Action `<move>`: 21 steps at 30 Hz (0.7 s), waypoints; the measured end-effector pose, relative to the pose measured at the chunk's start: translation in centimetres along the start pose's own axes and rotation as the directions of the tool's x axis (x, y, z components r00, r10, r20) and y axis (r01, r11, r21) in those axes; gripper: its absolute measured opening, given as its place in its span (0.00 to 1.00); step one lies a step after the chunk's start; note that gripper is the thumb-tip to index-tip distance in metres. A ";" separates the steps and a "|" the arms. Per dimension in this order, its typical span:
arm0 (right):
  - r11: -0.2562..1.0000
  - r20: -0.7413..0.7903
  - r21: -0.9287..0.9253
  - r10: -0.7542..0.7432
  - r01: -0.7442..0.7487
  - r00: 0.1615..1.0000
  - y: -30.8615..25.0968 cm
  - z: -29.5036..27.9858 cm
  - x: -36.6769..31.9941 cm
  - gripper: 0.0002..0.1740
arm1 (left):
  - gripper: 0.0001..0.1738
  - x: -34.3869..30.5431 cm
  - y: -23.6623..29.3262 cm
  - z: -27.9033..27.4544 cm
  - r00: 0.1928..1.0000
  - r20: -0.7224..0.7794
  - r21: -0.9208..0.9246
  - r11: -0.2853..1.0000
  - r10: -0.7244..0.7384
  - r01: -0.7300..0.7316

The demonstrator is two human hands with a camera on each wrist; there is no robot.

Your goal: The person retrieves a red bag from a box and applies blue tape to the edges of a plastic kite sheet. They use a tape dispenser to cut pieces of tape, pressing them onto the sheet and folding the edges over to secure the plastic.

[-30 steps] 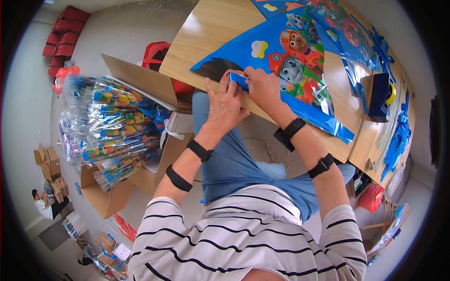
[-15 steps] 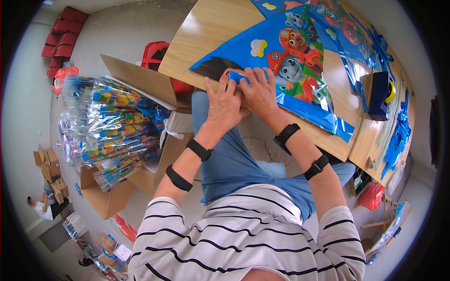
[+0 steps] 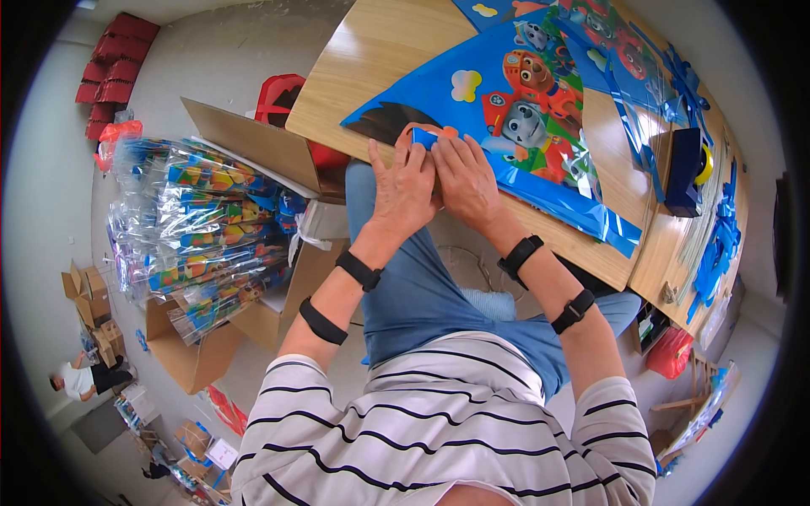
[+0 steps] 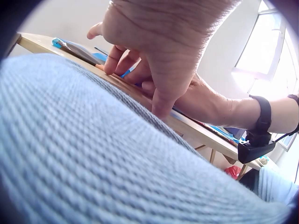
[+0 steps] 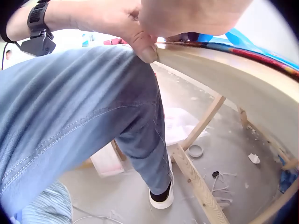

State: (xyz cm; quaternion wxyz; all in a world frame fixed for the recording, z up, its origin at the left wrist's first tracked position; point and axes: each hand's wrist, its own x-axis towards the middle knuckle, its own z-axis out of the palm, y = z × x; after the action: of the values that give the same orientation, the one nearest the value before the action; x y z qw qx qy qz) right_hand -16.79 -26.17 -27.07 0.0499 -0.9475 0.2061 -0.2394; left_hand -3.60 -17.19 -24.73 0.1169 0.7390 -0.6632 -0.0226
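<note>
A blue plastic sheet (image 3: pixel 456 93) printed with cartoon dogs lies on the wooden table (image 3: pixel 346 80), its near edge folded into a strip (image 3: pixel 574 209). On the fold's left end, at the table edge, rests my left hand (image 3: pixel 403 192), fingers extended and a little spread. Beside it my right hand (image 3: pixel 466 185) presses the fold with fingers nearly straight; the two hands touch. In the left wrist view, the left hand (image 4: pixel 154 37) arches over the edge, with the right hand (image 4: pixel 201 100) behind it. The right wrist view shows the right hand (image 5: pixel 191 16) partly, its fingertips out of sight.
A dark tape dispenser (image 3: pixel 683 173) and blue ribbons (image 3: pixel 715 244) sit on the table's right side. Left of my legs, wrapped packages (image 3: pixel 202 219) lean by a cardboard box (image 3: pixel 190 350). More printed sheets lie at the far side. A person (image 3: pixel 80 381) is at the far left.
My right hand went from pinching the fold to lying flatter on it, then slid left against my left hand. The left hand stayed put. The distant person shifted position.
</note>
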 end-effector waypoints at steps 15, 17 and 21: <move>0.994 0.131 0.013 0.108 -0.110 0.985 -0.8 0.7 -2.0 0.35 | 0.40 -1.3 -1.3 -1.4 0.994 0.072 -0.203 0.974 -0.085 0.098; 0.994 0.139 -0.002 0.106 -0.107 0.985 -0.7 0.6 -2.0 0.35 | 0.33 -1.3 -2.4 -1.7 0.998 0.029 -0.364 0.929 -0.058 0.065; 0.994 0.123 0.014 0.107 -0.110 0.987 -0.8 0.5 -1.9 0.35 | 0.22 -0.5 -3.8 -2.1 0.991 -0.064 -0.679 0.733 -0.121 0.046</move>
State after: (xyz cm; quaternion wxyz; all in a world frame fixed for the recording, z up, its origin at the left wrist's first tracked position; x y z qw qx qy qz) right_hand -17.81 -24.66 -28.20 0.0853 -0.9471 0.2515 -0.1802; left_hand 0.41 -16.00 -23.49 0.4098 0.6753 -0.5691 -0.2284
